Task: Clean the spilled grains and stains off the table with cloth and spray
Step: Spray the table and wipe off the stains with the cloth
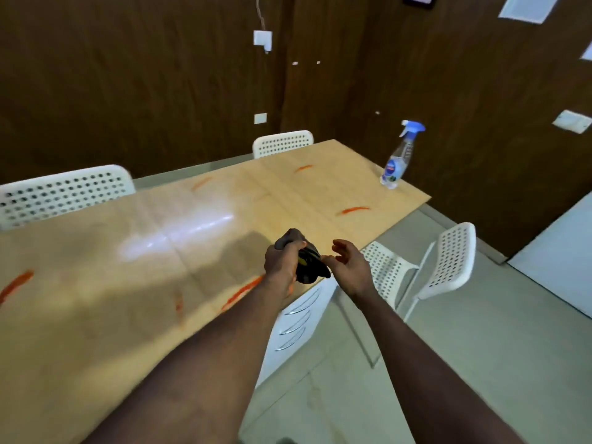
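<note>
Before us the dark wood-panelled wall (160,91) fills the back of the room. Below it runs the long, light wooden table (128,283), glossy where the light strikes it. White perforated chairs stand round it: one at the far left (64,190), one at the far side (283,143), and one at the right end (448,261), turned away from the tabletop. A white drawer unit (298,318) sits under the near edge.

The spray bottle (400,158), clear with a blue trigger head, stands upright near the far right corner of the table, well apart from our hands. Orange-red stains streak the top: one near the bottle's end (354,209), one at the far left edge (16,285), one just beside our left wrist (243,291).

Our left hand (282,261) is clenched round the dark cloth (309,264), bunched up above the table's near edge. Our right hand (347,264) is relaxed, fingers loosely spread, thumb at the cloth's edge; we cannot tell if it touches.
</note>
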